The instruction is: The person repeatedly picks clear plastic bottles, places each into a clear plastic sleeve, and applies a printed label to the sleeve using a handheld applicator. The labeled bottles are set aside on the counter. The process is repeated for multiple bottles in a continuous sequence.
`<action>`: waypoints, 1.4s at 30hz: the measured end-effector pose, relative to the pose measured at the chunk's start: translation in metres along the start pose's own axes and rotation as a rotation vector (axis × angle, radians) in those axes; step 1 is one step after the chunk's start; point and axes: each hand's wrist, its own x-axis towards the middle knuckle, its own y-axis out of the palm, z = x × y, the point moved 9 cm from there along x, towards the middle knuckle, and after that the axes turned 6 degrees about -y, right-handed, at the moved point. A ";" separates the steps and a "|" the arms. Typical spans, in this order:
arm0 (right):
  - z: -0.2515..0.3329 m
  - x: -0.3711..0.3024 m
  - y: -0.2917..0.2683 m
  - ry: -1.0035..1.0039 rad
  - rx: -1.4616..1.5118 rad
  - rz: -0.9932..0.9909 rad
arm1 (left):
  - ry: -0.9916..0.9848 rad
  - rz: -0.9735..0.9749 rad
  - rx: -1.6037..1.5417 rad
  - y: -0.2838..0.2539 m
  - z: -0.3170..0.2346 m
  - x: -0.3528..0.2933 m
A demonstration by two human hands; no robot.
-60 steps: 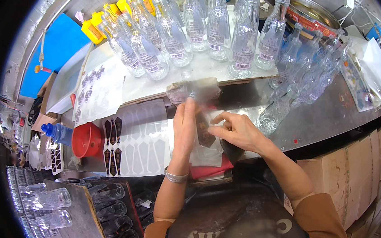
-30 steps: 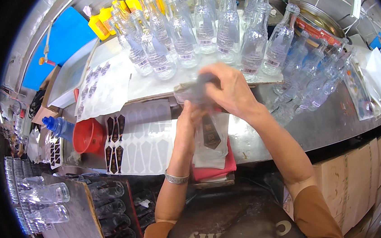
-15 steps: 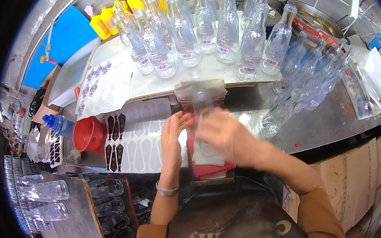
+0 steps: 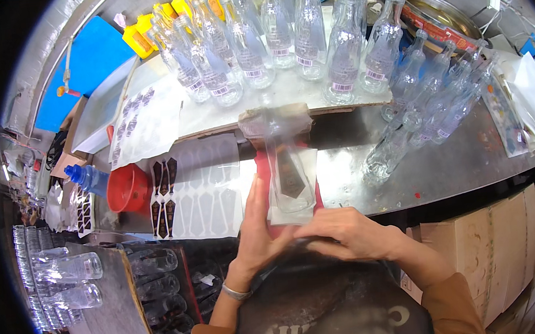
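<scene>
A clear glass bottle [image 4: 294, 199] lies in front of me on a padded stand, its neck pointing away over a cloth-wrapped block [image 4: 251, 125]. A dark, pointed label [image 4: 291, 176] shows on its upper side. Red cloth [image 4: 260, 161] and a pale cloth [image 4: 308, 163] lie under the bottle. Along the left side of the stand, my left hand [image 4: 257, 234] is open, fingers stretched upward and thumb toward the right. My right hand [image 4: 353, 232] is at the bottle's base, fingers pointing left and apart from the thumb, holding nothing visible. Their tips come close to the left thumb.
Several upright glass bottles [image 4: 252, 60] crowd the raised white board; more bottles [image 4: 416, 116] stand at the right. A label sheet [image 4: 207, 201], partly used, lies left of the stand, beside a red container [image 4: 127, 187] and a blue-capped bottle [image 4: 93, 179]. Cardboard boxes [image 4: 496, 230] stand lower right.
Both hands have drawn back toward me, away from the bottle's upper part. The right hand was blurred over the bottle; now the bottle's dark label is exposed. The view has shifted slightly.
</scene>
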 end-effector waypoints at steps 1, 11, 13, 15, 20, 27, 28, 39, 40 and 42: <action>-0.001 -0.003 -0.006 -0.036 0.055 -0.074 | 0.045 -0.068 0.126 0.002 -0.010 0.000; -0.115 -0.018 -0.012 0.567 0.513 -0.320 | -0.064 -0.050 -0.525 0.017 -0.003 0.026; -0.090 -0.015 -0.019 0.513 0.204 -0.345 | 0.045 -0.151 -0.185 0.006 -0.007 0.020; -0.057 -0.007 -0.025 0.479 -0.125 -0.275 | 0.107 -0.151 -0.022 0.012 0.000 0.013; -0.044 -0.007 -0.026 0.421 -0.374 -0.216 | 0.019 -0.066 0.037 -0.032 0.029 0.025; -0.067 -0.027 -0.041 0.497 -0.362 -0.348 | -0.516 -0.733 0.698 -0.277 0.222 0.120; -0.067 -0.027 -0.041 0.496 -0.365 -0.355 | -0.572 -0.693 0.705 -0.288 0.237 0.128; -0.070 -0.026 -0.040 0.455 -0.419 -0.364 | -0.392 -0.443 0.663 -0.234 0.181 0.106; -0.068 -0.027 -0.040 0.451 -0.429 -0.359 | -0.340 -0.470 0.595 -0.236 0.179 0.100; -0.064 -0.027 -0.039 0.429 -0.430 -0.357 | -0.282 -0.533 0.697 -0.253 0.187 0.091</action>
